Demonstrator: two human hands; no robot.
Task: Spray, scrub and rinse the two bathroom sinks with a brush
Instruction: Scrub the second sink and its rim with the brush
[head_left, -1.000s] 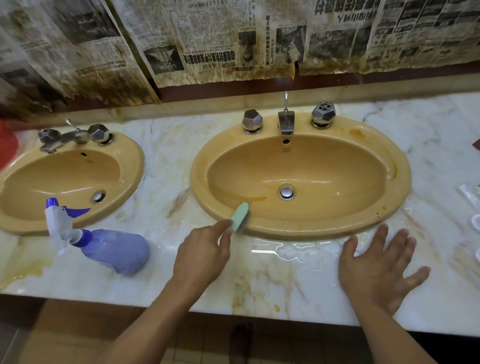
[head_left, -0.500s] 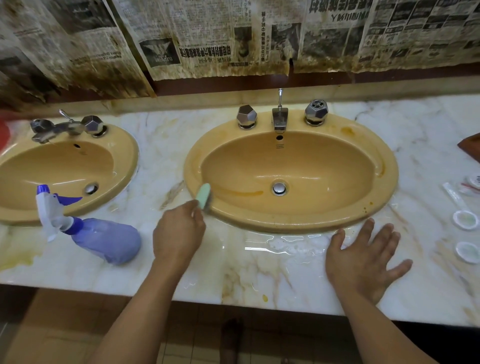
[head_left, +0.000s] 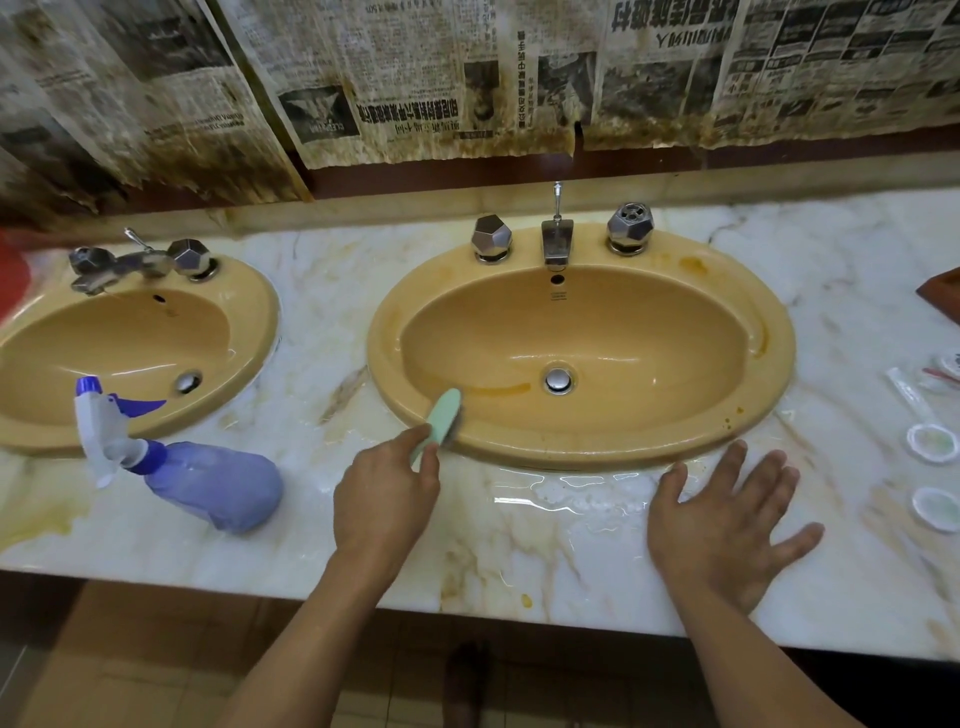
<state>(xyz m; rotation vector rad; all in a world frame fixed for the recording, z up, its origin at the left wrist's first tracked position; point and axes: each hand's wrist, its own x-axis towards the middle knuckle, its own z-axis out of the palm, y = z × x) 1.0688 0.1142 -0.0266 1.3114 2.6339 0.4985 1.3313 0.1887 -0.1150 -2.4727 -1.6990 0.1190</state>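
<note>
Your left grip (head_left: 384, 499) pinches brush (head_left: 444, 415) handle; right grip (head_left: 727, 525) spread flat on wet counter (head_left: 519, 561). Brush head on near rim of right sink (head_left: 776, 358), 7 o'clock of bowl, long axis toward 1 o'clock. Drain (head_left: 558, 380) at 2 o'clock from brush.

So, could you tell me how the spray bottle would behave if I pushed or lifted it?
The spray bottle lies on its side with a rounded body, so a push would probably roll or pivot it. The counter looks wet, so it may slide too. It seems plastic, likely light, though its fill is unclear.
</note>
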